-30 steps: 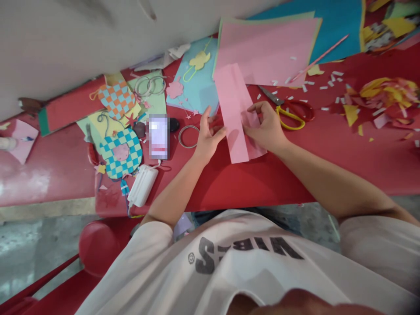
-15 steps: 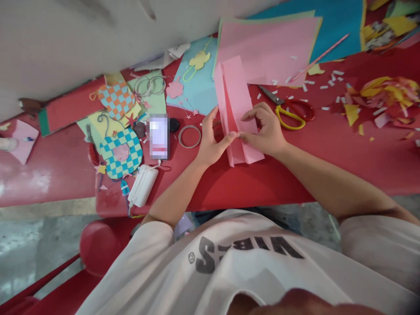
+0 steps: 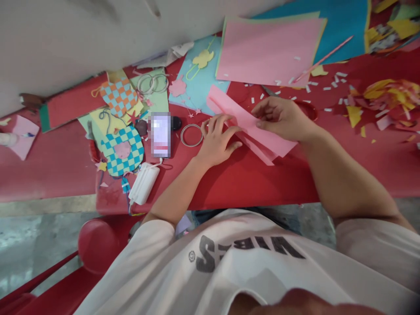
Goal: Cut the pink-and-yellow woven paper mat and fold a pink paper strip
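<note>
A folded sheet of pink paper lies slanted in front of me, its folded flaps standing slightly apart. My right hand pinches its upper edge between thumb and fingers. At the paper's left side is my left hand, thumb and fingers apart, the fingertips against the paper. Under and behind my right hand lies a pair of scissors, mostly hidden, with a bit of blade and the red handle showing. A roll of tape sits just left of my left hand.
Behind lie large pink sheets, a blue sheet and a pink pencil. Yellow paper scraps are heaped at right. On the left are a phone, a white power bank and a checkered paper piece.
The pink paper has turned from nearly upright to a slant and come down lower. My left thumb has left the pinch, and my right hand has moved right, covering the scissors.
</note>
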A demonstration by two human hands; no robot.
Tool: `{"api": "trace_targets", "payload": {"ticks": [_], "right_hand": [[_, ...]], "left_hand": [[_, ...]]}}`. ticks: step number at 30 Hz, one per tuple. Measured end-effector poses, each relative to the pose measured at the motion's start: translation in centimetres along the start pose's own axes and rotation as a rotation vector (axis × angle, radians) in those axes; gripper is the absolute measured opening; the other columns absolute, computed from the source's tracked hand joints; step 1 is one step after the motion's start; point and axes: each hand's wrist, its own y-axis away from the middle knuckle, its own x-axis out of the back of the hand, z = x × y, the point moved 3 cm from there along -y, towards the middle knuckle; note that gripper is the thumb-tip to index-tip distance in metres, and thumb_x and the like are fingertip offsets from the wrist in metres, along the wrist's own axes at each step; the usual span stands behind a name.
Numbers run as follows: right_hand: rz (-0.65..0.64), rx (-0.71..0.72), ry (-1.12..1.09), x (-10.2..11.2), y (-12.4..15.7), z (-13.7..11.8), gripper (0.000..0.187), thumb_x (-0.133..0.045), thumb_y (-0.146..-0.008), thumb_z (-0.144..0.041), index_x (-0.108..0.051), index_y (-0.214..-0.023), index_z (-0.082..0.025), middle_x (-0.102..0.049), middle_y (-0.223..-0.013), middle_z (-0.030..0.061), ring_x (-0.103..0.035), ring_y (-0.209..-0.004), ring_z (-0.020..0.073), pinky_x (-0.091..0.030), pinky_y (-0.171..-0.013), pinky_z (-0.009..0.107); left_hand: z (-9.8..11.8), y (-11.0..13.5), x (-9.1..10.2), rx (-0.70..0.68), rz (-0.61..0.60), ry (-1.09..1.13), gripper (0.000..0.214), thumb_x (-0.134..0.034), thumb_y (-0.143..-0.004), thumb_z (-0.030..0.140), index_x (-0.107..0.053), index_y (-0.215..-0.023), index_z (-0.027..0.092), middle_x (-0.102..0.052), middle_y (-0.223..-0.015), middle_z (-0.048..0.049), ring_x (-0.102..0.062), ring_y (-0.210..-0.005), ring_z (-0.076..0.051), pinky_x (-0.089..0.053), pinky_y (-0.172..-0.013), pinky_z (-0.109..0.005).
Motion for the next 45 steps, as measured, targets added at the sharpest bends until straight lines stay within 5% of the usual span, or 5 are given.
{"api": "trace_targets", "payload": {"ticks": [13, 18, 28, 37, 45], "right_hand": [[0.330, 0.200, 0.534, 1.8, 1.2, -1.8, 0.013, -0.073, -0.101, -0.036, -0.072, -0.111, -0.029, -0.073, -0.119, 0.0142, -0.065, -0.101, 0.0303, -0.052, -0.099, 0.051], [0.119, 0.174, 0.509, -0.5, 2.0, -3.1, 0.045, -0.088, -0.087, -0.052, -0.071, -0.123, -0.030, -0.074, -0.126, 0.0145, -0.069, -0.117, 0.0426, -0.053, -0.106, 0.064], [0.027, 0.097, 0.356, -3.6, 1.3, -0.7, 0.037, -0.083, -0.092, -0.052, -0.075, -0.119, -0.028, -0.075, -0.130, 0.0139, -0.072, -0.120, 0.0382, -0.059, -0.106, 0.060], [0.114, -0.108, 0.292, -2.3, 1.3, 0.4, 0.037, -0.094, -0.081, -0.046, -0.074, -0.106, -0.026, -0.082, -0.102, 0.0086, -0.074, -0.079, 0.0284, -0.063, -0.076, 0.050], [0.069, -0.157, 0.055, -4.6, 1.3, 1.8, 0.035, -0.093, -0.080, -0.042, -0.074, -0.104, -0.026, -0.078, -0.090, 0.0059, -0.072, -0.077, 0.0256, -0.064, -0.076, 0.048]], "left_hand": [[-0.4, -0.1, -0.8, -0.141, -0.093, -0.115, 0.034, -0.051, -0.104, 0.018, -0.081, -0.117, 0.025, -0.081, -0.128, -0.0115, -0.068, -0.136, -0.034, -0.023, -0.136, -0.069], [-0.6, -0.1, -0.9, -0.118, -0.072, -0.106, 0.035, -0.051, -0.103, 0.016, -0.080, -0.120, 0.026, -0.079, -0.137, -0.0114, -0.066, -0.139, -0.033, -0.021, -0.139, -0.067], [-2.5, 0.0, -1.4, 0.134, 0.352, 0.216, 0.063, -0.067, -0.103, 0.051, -0.047, -0.159, 0.030, -0.031, -0.180, -0.0164, -0.027, -0.173, -0.034, -0.038, -0.135, -0.058], [-3.7, -0.3, -3.0, 0.262, 0.331, 0.587, 0.095, -0.050, -0.096, 0.089, -0.017, -0.172, 0.043, -0.017, -0.185, -0.0142, -0.046, -0.166, -0.033, -0.054, -0.123, -0.046], [-4.4, -0.3, -3.4, 0.430, 0.451, 0.835, 0.076, -0.077, -0.097, 0.059, -0.038, -0.158, 0.037, -0.031, -0.179, -0.0123, -0.050, -0.162, -0.032, -0.052, -0.127, -0.050]]}}
